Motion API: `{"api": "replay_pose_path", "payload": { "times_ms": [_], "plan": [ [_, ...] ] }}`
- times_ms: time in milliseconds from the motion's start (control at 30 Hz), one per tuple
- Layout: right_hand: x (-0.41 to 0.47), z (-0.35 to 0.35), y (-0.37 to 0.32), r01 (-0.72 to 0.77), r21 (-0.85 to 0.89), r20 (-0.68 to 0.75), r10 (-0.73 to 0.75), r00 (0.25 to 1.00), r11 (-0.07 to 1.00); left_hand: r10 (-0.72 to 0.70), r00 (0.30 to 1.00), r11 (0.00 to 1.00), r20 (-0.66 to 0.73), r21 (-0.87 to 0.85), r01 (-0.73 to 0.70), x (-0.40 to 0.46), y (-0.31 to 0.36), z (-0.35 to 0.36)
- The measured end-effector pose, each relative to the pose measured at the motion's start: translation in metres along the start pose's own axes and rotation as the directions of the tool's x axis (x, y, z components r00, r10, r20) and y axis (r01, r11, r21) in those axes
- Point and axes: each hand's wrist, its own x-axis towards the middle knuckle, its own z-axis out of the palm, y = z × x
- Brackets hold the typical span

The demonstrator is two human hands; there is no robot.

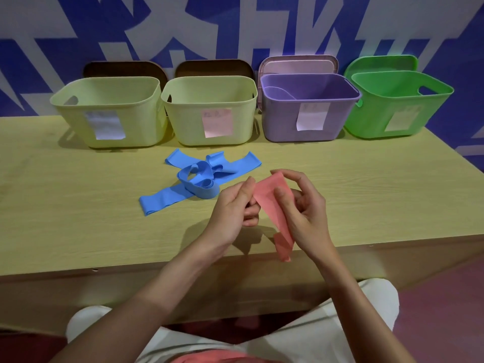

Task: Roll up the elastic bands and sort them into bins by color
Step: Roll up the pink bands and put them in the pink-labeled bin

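While both the left hand (237, 203) and right hand (301, 205) pinch the pink elastic band (272, 205) in their fingers just above the surface's (78, 205) near edge, its loose tail hangs unrolled, so a slackened pinch could let the springy strip slip free.

Head camera looks down, close over table (78, 218).

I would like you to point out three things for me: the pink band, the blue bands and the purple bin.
pink band (269, 197), head view, on its flat middle between the hands.
blue bands (207, 191), head view, on the front loop of the pile.
purple bin (282, 121), head view, on its front wall.
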Motion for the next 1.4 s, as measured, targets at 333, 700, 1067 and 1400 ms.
{"api": "replay_pose_path", "payload": {
  "times_ms": [333, 700, 1067, 1400],
  "plan": [
    [0.004, -0.006, 0.0, -0.009, 0.008, -0.043, 0.009, 0.999, 1.0, -0.032, 0.995, 0.996, 0.099, 0.087, 0.024, 0.0, -0.001, -0.001],
    [0.003, -0.004, -0.002, 0.012, -0.046, 0.004, -0.012, 1.0, 0.999, -0.008, 0.998, 0.994, 0.065, 0.11, 0.001, 0.001, -0.002, 0.0],
    [0.005, -0.007, -0.006, -0.021, -0.007, 0.038, 0.021, 0.999, 1.0, -0.156, 0.969, 0.987, 0.193, -0.004, 0.159, -0.004, 0.004, -0.003],
    [0.005, -0.007, 0.001, -0.059, -0.04, -0.023, 0.058, 0.998, 0.997, 0.063, 0.992, 0.971, 0.105, 0.224, -0.086, -0.005, -0.01, -0.001]
  ]
}}
